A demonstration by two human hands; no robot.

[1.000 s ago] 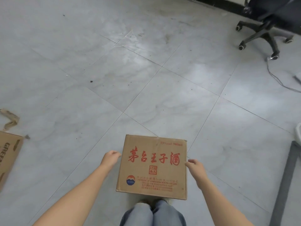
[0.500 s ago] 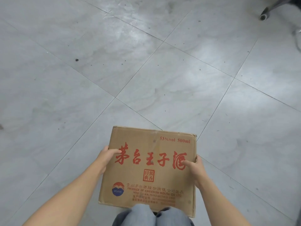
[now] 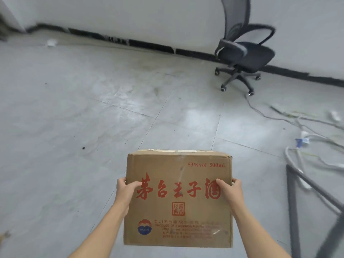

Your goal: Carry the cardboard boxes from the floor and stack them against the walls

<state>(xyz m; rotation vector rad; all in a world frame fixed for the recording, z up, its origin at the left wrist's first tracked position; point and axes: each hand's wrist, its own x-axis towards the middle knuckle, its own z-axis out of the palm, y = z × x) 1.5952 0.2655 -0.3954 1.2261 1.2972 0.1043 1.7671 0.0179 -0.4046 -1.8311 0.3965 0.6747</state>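
Grey tiled floor (image 3: 74, 118) stretches ahead. White wall with black skirting (image 3: 149, 15) runs across the far side, straight beyond the load. Black mesh office chair (image 3: 243, 53) stands near it, right of centre. Loose grey cables (image 3: 297, 127) trail at right. Brown cardboard box with red characters (image 3: 178, 211) is held off the floor before the body, long side running left to right, top taped, contents hidden. Left hand (image 3: 126, 190) grips its left edge and right hand (image 3: 229, 190) its right edge, level with each other, thumbs on the printed face.
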